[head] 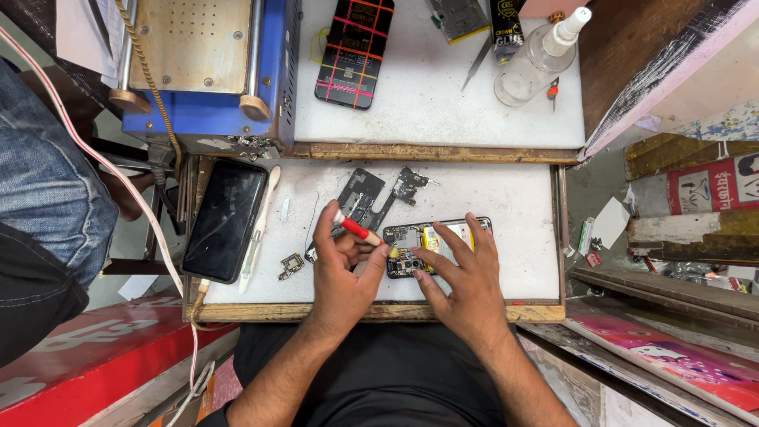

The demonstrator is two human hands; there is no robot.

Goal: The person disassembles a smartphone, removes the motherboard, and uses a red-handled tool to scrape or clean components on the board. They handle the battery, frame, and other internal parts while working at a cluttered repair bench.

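An opened phone with its back off lies on the white work mat, circuit boards and a yellow part showing. My left hand grips a small red-and-white handled screwdriver, its tip at the phone's left end. My right hand rests flat on the phone, fingers spread, pressing it down. Black plastic frame pieces lie just behind my left hand.
A black phone screen lies at the left edge beside a white pry tool. A small loose board sits near it. Behind are a blue machine, a taped phone, a clear bottle, tweezers. Another person's jeans-clad leg is at left.
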